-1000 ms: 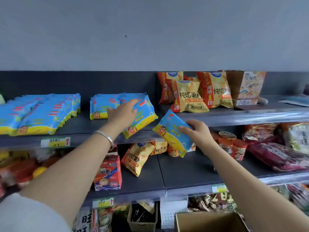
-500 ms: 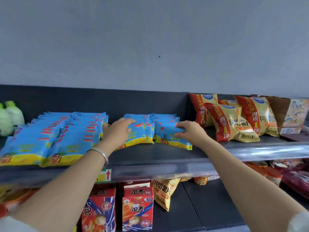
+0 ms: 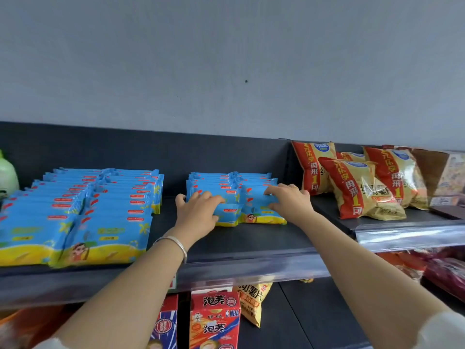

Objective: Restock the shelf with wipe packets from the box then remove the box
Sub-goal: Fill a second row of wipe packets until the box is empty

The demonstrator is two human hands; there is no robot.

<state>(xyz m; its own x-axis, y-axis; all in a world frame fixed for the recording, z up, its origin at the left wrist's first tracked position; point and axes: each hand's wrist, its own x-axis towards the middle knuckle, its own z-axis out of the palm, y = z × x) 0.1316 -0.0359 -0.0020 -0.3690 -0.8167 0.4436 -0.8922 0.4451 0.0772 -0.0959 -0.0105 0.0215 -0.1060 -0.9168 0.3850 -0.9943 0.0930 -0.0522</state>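
In the head view, the dark shelf ran across the middle of the frame. At its centre lay a small block of blue wipe packets, stacked in two columns. The left hand, a silver bracelet on its wrist, gripped the front left packet, fingers curled over its top and thumb spread out to the left. The right hand lay on the front right packet, fingers bent down onto its top face. A larger block of the same packets filled the left of the shelf, well apart. Yellow and red chip bags stood at right. Red cartons sat on the lower shelf.
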